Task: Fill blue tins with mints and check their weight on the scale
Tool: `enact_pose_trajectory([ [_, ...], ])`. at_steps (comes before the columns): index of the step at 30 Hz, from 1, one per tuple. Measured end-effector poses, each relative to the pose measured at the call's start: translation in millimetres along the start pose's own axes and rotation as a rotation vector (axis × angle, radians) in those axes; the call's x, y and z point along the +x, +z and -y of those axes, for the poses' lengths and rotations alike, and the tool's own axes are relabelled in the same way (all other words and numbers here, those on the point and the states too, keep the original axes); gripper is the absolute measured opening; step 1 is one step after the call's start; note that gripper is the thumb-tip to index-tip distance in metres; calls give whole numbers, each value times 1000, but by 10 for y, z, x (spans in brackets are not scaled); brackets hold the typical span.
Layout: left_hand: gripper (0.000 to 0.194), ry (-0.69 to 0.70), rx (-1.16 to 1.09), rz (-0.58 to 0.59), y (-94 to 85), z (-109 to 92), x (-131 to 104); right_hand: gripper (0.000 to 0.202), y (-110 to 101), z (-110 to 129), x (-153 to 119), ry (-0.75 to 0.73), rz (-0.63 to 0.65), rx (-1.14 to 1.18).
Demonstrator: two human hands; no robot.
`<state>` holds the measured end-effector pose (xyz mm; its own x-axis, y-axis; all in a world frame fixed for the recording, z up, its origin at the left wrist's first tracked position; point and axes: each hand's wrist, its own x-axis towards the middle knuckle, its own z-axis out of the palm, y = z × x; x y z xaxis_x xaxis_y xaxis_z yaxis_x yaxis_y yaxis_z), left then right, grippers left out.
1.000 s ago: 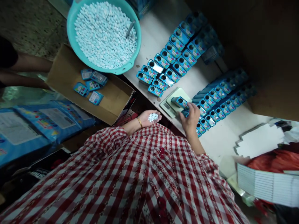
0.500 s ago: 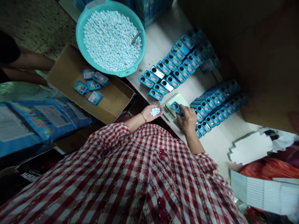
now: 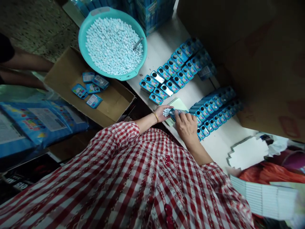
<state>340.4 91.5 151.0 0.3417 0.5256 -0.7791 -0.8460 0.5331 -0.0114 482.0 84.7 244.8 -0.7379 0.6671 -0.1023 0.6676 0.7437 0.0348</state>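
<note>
My left hand (image 3: 162,114) is cupped palm up around a small heap of pale blue candies (image 3: 166,112), just past the table's edge. In my right hand (image 3: 187,125) is a small blue tin (image 3: 174,113), tilted so that its end meets the candies in the left palm. Behind both hands a pale green scale (image 3: 178,104) shows in part. Open-topped blue tins (image 3: 156,91) stand in rows beyond the hands, and more tins (image 3: 209,109) stand in rows to the right. A turquoise basin (image 3: 82,41) full of candies, with a scoop handle (image 3: 138,44), is at upper left.
A cardboard box (image 3: 111,111) holding several blue packs (image 3: 94,100) sits left of the white table (image 3: 162,41). Big brown cartons (image 3: 269,105) stand at the right. White card stacks (image 3: 249,152) lie at lower right. Another person's arms (image 3: 28,60) show at the far left.
My left hand has moved right, toward the tin. The right hand has brought the tin left from over the scale and tipped it against the candies in the palm.
</note>
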Motion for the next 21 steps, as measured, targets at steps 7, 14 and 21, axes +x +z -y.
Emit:
enact_pose_trajectory([
  [7, 22, -5, 21, 15, 18, 0, 19, 37, 72, -124, -28, 84, -6, -35],
  [14, 24, -1, 49, 5, 22, -30, -12, 38, 69, -34, -61, 67, 3, 32],
  [21, 21, -5, 10, 30, -43, -82, -59, 39, 340, -238, -90, 281, -106, 248],
])
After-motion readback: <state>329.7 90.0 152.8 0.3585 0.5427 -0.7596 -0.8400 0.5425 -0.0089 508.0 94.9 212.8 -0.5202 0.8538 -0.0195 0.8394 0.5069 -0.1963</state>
